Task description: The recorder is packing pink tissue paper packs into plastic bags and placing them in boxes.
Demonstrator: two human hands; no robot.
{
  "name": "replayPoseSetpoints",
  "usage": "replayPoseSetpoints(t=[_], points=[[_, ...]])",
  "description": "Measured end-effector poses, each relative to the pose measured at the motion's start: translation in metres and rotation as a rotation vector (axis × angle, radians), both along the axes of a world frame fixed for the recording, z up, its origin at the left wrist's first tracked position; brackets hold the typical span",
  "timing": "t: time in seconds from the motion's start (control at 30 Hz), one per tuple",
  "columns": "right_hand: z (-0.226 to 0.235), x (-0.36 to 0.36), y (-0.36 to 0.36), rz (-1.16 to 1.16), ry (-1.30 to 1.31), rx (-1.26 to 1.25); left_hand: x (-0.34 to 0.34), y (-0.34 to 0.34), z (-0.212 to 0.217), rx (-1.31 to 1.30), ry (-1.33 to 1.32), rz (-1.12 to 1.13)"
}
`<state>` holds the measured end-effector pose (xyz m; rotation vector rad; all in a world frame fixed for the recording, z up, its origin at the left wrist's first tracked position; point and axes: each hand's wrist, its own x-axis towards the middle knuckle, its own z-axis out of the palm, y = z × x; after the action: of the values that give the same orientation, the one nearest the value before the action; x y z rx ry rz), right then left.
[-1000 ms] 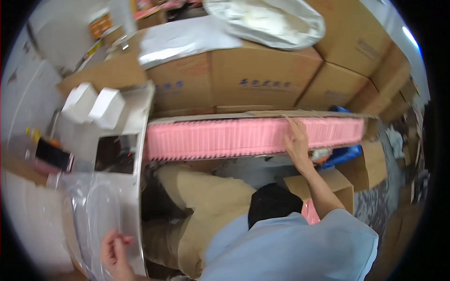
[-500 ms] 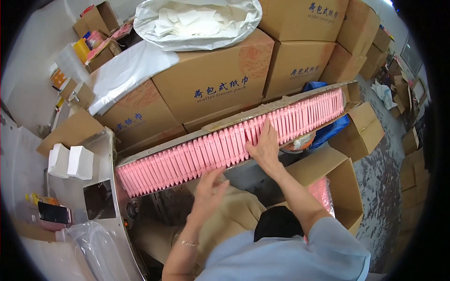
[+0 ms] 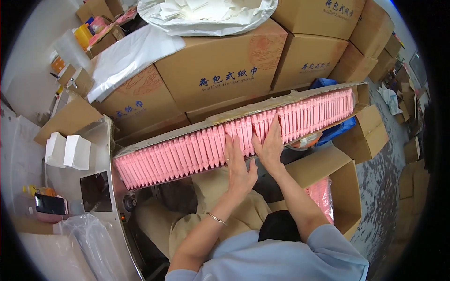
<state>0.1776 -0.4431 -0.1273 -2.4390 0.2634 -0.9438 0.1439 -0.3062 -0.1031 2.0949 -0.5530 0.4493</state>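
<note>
A long row of pink tissue packs (image 3: 187, 154) stands on edge, pressed side by side, in a narrow metal trough (image 3: 164, 142) slanting across in front of me. My left hand (image 3: 240, 167) reaches up to the middle of the row, its fingers stretched against the packs and the thumb apart. Just right of it, my right hand (image 3: 270, 151) lies on the row with thumb and fingers spread over several packs. A short group of packs sits between the two hands. The fingertips sink partly among the packs, so their exact grip is hidden.
Large cardboard cartons (image 3: 220, 65) stack behind the trough, with a white sack (image 3: 206, 28) of paper pieces on top. White tissue stacks (image 3: 77, 152) stand on the metal bench (image 3: 101, 140) at left. An opened carton (image 3: 347, 196) at lower right holds plastic-wrapped pink packs (image 3: 321, 199).
My left hand has moved up and right from below the trough onto the packs. My right hand stays at the row, with its fingers still spread. The whole view has shifted slightly.
</note>
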Motion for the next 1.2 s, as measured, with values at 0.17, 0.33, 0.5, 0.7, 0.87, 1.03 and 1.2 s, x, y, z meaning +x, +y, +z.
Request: replayPoseSetpoints(t=[0.17, 0.33, 0.5, 0.7, 0.87, 1.03, 1.2], points=[[-0.002, 0.0, -0.003, -0.029, -0.011, -0.048, -0.009, 0.016, 0.006, -0.683, 0.662, 0.012], [-0.002, -0.001, -0.003, -0.036, 0.027, -0.026, 0.003, 0.03, 0.018, -0.775, 0.772, 0.035], [-0.002, 0.0, 0.0, -0.021, 0.004, -0.052, 0.01, 0.032, 0.001, -0.744, 0.65, 0.107], [-0.006, -0.001, -0.003, -0.043, 0.005, -0.074, 0.0, 0.057, 0.013, 0.301, 0.283, 0.51], [-0.003, 0.0, -0.003, -0.037, 0.008, -0.067, 0.003, 0.072, 0.007, 0.247, -0.004, 0.53], [0.0, 0.0, 0.002, -0.025, -0.001, -0.063, 0.002, 0.091, -0.003, 0.235, -0.016, 0.502], [-0.003, -0.001, -0.002, -0.035, 0.011, -0.062, -0.003, 0.117, 0.016, -0.446, 0.408, 0.536]])
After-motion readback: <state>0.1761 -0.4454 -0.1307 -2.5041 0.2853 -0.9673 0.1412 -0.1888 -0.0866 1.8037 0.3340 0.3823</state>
